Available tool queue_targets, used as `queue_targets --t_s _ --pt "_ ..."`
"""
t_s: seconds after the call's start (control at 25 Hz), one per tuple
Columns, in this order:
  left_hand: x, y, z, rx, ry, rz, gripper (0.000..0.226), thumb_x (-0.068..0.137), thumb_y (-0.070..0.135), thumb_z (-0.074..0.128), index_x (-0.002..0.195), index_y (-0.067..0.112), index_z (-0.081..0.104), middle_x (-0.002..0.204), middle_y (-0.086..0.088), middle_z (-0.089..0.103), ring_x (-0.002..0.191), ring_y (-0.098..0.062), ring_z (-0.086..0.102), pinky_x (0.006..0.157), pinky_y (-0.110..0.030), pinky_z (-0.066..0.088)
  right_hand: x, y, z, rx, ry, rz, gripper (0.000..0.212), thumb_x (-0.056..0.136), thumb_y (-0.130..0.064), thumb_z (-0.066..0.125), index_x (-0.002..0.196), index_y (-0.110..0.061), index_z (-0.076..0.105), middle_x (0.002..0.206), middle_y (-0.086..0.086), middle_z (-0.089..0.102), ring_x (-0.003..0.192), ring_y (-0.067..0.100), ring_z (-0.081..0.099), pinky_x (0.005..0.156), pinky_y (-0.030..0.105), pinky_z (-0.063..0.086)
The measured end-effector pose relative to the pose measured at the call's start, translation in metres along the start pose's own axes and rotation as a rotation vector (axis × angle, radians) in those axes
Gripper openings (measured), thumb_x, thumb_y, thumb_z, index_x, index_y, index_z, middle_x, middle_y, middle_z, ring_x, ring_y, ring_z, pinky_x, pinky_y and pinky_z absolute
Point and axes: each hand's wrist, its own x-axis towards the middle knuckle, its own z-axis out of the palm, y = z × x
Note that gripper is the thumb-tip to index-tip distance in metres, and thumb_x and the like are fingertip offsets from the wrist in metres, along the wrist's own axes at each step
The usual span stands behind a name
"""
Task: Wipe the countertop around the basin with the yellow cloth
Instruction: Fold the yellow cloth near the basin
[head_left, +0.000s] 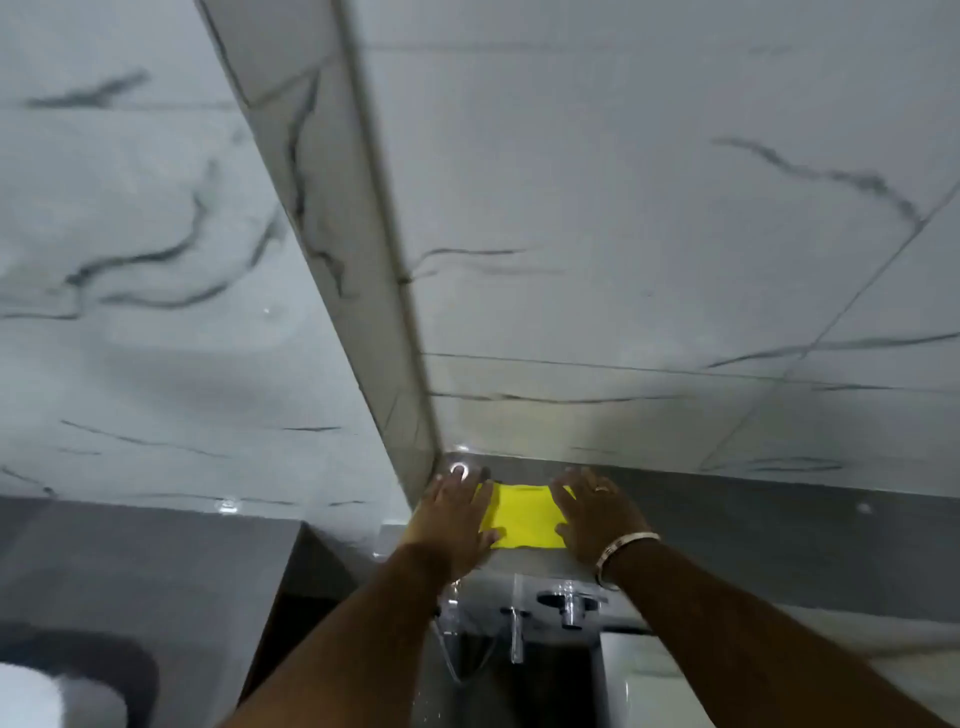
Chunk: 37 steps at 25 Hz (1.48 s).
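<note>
A yellow cloth (524, 515) lies spread flat on the grey countertop (753, 545), in the corner where two marble-tiled walls meet. My left hand (453, 519) presses flat on the cloth's left edge, fingers spread. The cloth's right edge is under my right hand (597, 514), also flat with fingers apart; it wears a ring and a wrist bangle. Below the hands a chrome tap (569, 605) stands at the basin (649, 675), of which only a white rim shows.
White marble-veined wall tiles (623, 208) fill most of the view, with a protruding column edge (374, 260) running down to the corner. A dark grey ledge (130, 551) lies at the left, and a white rounded object (47, 696) sits at the bottom left.
</note>
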Motion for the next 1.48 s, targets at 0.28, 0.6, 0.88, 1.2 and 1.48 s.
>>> queue_targets --t_s 0.28,0.6,0.88,1.2,1.48 --pt "0.062 -0.010 0.046 -0.099 -0.070 -0.011 0.060 0.097 0.041 0.040 0.149 0.017 0.021 0.156 -0.009 0.026 0.140 -0.030 0.029 0.111 -0.045 0.028 0.042 0.010 0.034 0.019 -0.096 0.103 0.063 0.086 -0.037 0.054 0.140 -0.012 0.032 0.141 0.014 0.042 0.128 0.032 0.042 0.104 0.042 0.035" --pt "0.045 0.003 0.017 -0.047 -0.090 0.020 0.055 0.083 0.035 0.066 0.133 0.025 0.045 0.128 -0.006 0.054 0.118 -0.031 0.052 0.093 -0.041 0.041 0.030 0.001 0.003 -0.014 -0.184 0.012 0.042 0.076 -0.035 0.067 0.114 -0.021 0.056 0.121 0.007 0.059 0.111 0.032 0.056 0.091 0.039 0.046" --pt "-0.026 -0.007 -0.042 -0.107 -0.156 -0.033 0.055 0.084 0.031 0.068 0.135 0.024 0.050 0.134 -0.010 0.052 0.120 -0.032 0.052 0.095 -0.041 0.046 0.006 -0.034 -0.035 0.039 -0.215 -0.209 0.029 0.076 -0.025 0.065 0.104 -0.017 0.060 0.111 0.010 0.067 0.102 0.034 0.061 0.082 0.037 0.049" --pt "-0.182 -0.106 -0.088 -0.191 -0.092 -0.368 0.032 0.087 0.041 0.064 0.110 0.018 0.063 0.112 -0.008 0.067 0.106 -0.029 0.058 0.077 -0.032 0.041 0.019 -0.180 -0.107 0.112 -0.102 -0.597 0.033 0.077 -0.036 0.066 0.108 -0.025 0.060 0.112 0.007 0.066 0.104 0.030 0.059 0.078 0.033 0.047" --pt "-0.290 -0.252 -0.077 -0.407 0.100 -0.512 0.031 0.081 0.036 0.071 0.105 0.017 0.067 0.104 -0.005 0.070 0.095 -0.025 0.062 0.077 -0.032 0.045 0.056 -0.337 -0.131 0.226 -0.077 -0.652 0.031 0.073 -0.030 0.056 0.103 -0.025 0.062 0.101 0.006 0.069 0.095 0.031 0.062 0.074 0.033 0.050"
